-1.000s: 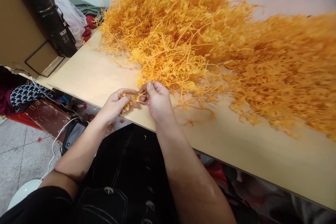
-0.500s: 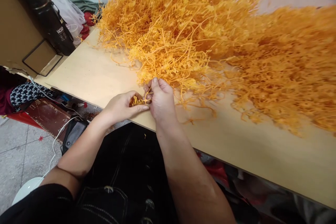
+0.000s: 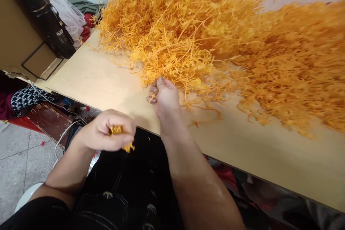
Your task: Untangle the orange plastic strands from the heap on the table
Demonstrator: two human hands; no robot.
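A large heap of orange, branching plastic sprigs (image 3: pixel 172 46) spreads over the table. At its front edge my right hand (image 3: pixel 165 95) is closed, with a thin orange stem showing between its fingers. My left hand (image 3: pixel 111 131) is curled round a small clump of orange sprig pieces (image 3: pixel 128 147) and hangs over my lap, in front of the table's edge. Part of that clump shows through the gap by the thumb; the rest is hidden in the palm. The two hands are apart.
The pale tabletop (image 3: pixel 88 68) runs under the heap. A black vacuum flask (image 3: pixel 51 25) leans by a cardboard box (image 3: pixel 10 36) at the left. Behind it lie a clear plastic bag (image 3: pixel 66 10) and red pieces. A white cable (image 3: pixel 63 133) hangs near the floor.
My left hand has moved away from the right hand, down and to the left, with the orange clump in it. My right hand has stayed almost in place at the heap.
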